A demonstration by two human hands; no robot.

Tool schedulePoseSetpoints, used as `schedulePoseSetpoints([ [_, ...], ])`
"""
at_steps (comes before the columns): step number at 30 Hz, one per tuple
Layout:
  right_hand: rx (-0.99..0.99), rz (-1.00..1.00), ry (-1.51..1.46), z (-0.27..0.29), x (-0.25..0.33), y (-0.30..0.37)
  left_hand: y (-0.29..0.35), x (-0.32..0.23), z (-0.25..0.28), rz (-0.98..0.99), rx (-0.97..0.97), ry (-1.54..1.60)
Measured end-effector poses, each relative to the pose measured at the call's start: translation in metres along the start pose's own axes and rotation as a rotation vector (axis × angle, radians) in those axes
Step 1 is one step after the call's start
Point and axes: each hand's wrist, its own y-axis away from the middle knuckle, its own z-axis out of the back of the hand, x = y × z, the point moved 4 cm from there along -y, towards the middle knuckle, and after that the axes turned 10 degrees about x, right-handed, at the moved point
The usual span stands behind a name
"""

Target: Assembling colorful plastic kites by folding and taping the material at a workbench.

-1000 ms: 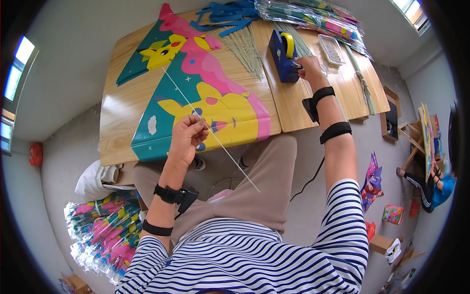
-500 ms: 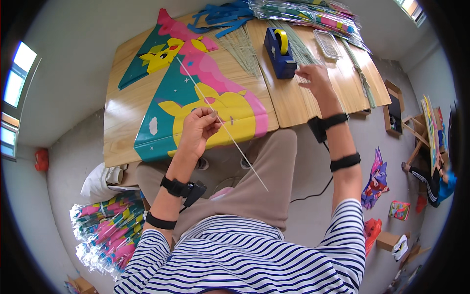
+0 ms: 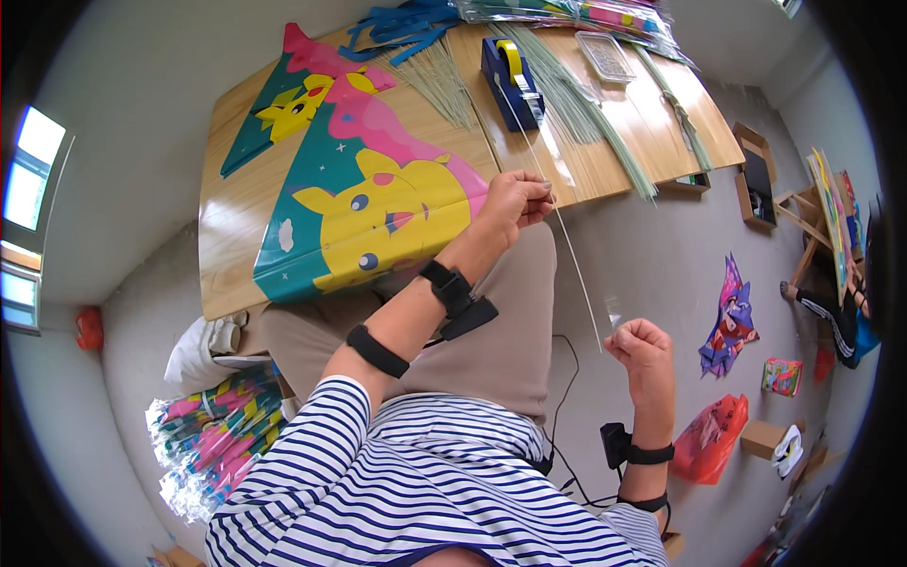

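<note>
My left hand [image 3: 518, 200] is closed around a thin white rod [image 3: 573, 250], just off the table's front edge. The rod slants from beside the blue tape dispenser [image 3: 511, 90] down to the right. At its lower end my right hand [image 3: 644, 357] is closed in a pinch, with a small piece of clear tape [image 3: 613, 307] showing above the fingertips. Whether the tape touches the rod is hard to see. Left of the hands a green, pink and yellow kite sheet [image 3: 378, 213] with a cartoon face lies on the table, beside a smaller folded one [image 3: 293, 106].
Bundles of thin rods [image 3: 567, 99], a clear plastic box [image 3: 606, 57] and blue ribbons [image 3: 402, 26] lie on the wooden table [image 3: 227, 255]. Packed kites [image 3: 213, 430] stand at lower left. A red bag [image 3: 713, 439] lies on the floor at right, and another person's leg [image 3: 822, 312] shows beyond.
My right hand has come from the tape dispenser down to the rod's lower end, now with clear tape. My left hand has carried the rod to the right, off the kite sheet.
</note>
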Motion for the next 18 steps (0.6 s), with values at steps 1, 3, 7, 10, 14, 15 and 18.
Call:
schedulePoseSetpoints([
  [1, -0.004, -0.005, -0.008, 0.002, -0.002, 0.000, -0.002, 0.005, -0.002, 0.007, -0.003, 0.002],
  [3, 0.047, 0.010, -0.008, 0.002, -0.004, 0.000, -0.006, 0.010, -0.004, 0.015, -0.008, -0.009],
  [7, 0.053, 0.003, 0.003, 0.005, -0.009, 0.001, -0.018, 0.010, 0.003, 0.022, -0.035, -0.066],
  [10, 0.049, 0.020, -0.016, 0.004, -0.007, 0.000, -0.035, -0.002, 0.012, -0.005, -0.015, -0.090],
  [14, 0.061, 0.052, -0.060, -0.003, 0.004, 0.008, -0.077, -0.040, 0.028, -0.151, 0.010, 0.003],
  [15, 0.065, 0.063, -0.077, -0.005, 0.007, 0.010, -0.085, -0.048, 0.033, -0.177, -0.022, 0.024],
  [18, 0.047, 0.062, -0.087, -0.010, 0.017, 0.015, -0.108, -0.065, 0.042, -0.241, -0.066, 0.121],
])
